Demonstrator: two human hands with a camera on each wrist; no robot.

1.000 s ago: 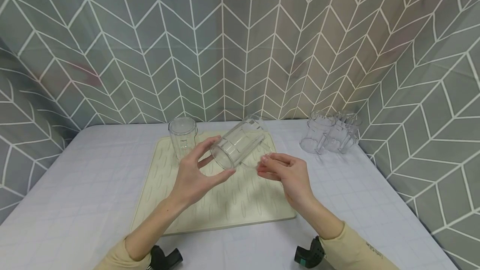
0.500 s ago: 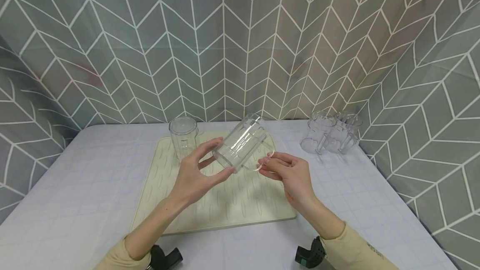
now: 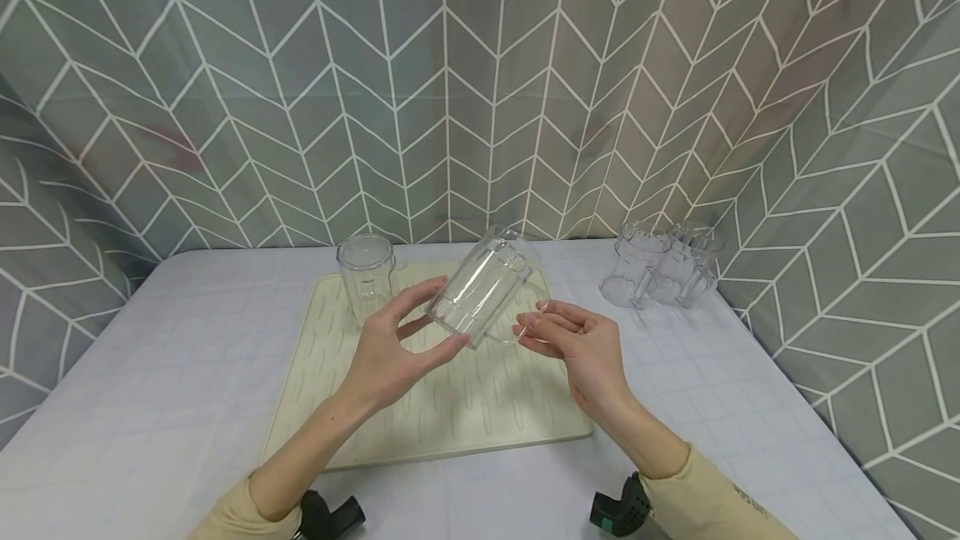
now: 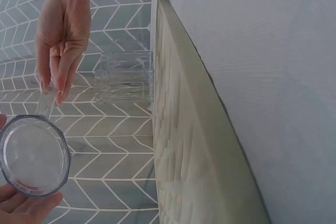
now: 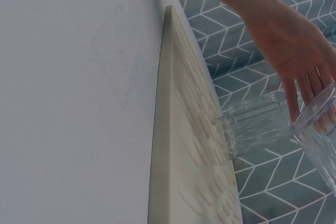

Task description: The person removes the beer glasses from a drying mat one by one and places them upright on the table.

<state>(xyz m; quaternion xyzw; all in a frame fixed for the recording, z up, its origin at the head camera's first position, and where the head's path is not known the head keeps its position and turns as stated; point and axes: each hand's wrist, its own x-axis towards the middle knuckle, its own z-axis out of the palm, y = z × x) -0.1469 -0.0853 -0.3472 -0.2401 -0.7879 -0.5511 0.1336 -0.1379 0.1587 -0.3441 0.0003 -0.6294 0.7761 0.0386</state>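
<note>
A clear glass mug (image 3: 480, 286) is held tilted above the cream ribbed mat (image 3: 450, 415), its far end up and to the right. My left hand (image 3: 390, 352) grips the mug's lower end between thumb and fingers. With thumb and fingertips my right hand (image 3: 581, 348) pinches the mug's handle. The left wrist view faces the mug's round end (image 4: 34, 156) and shows the right hand (image 4: 63, 35) on the handle. Another clear mug (image 3: 366, 273) stands on the mat's back left corner, behind the left hand; whether it is inverted I cannot tell.
Two more clear mugs, one (image 3: 636, 269) beside the other (image 3: 684, 269), stand close together at the table's back right. A white cloth (image 3: 165, 357) covers the table. Grey patterned curtains (image 3: 465, 90) rise behind and at both sides.
The held mug has turned slightly in both hands, its near end shifting a little right and down. Both hands keep nearly the same place, and the standing mugs have not moved.
</note>
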